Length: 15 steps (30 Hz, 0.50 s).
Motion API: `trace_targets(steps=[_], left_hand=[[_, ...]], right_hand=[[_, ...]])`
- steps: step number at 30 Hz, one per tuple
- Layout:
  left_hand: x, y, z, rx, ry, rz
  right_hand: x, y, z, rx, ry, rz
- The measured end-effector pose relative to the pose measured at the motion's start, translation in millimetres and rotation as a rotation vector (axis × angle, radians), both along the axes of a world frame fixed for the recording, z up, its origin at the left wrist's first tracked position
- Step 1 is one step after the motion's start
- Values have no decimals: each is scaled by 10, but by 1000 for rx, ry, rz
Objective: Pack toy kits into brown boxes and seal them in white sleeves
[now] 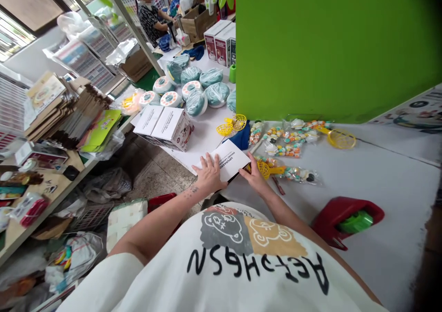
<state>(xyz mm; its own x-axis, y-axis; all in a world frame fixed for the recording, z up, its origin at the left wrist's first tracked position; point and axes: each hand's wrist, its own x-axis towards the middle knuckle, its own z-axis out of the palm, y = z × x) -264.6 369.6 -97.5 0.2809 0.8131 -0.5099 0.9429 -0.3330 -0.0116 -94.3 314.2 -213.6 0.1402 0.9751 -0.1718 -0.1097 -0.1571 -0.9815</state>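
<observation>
My left hand (209,173) lies flat with fingers spread on the near left part of a white printed box (232,158) at the table's front edge. My right hand (254,175) presses against the box's near right edge, fingers together along it. Right beside that hand lies a clear bag (293,171) with a yellow plastic scoop and small coloured pieces. More such bags (290,139) lie further back on the white table (380,183).
Two white boxes (165,125) stand to the left on the table, with several round teal wrapped items (200,89) behind. A big green panel (338,49) blocks the back right. A red bin (345,217) sits near right. Cluttered shelves (51,132) line the left; another person (152,17) works far back.
</observation>
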Motion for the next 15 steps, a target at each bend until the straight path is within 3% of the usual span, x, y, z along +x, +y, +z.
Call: trace_targets(steps=[7,15], left_hand=[[-54,96,163,-8,-16,-136],[-103,136,219,-27,-4,-188]], right_hand=[[-37,-14,52,-5,-2,-19],[-145,-34,19,14,-43,-53]])
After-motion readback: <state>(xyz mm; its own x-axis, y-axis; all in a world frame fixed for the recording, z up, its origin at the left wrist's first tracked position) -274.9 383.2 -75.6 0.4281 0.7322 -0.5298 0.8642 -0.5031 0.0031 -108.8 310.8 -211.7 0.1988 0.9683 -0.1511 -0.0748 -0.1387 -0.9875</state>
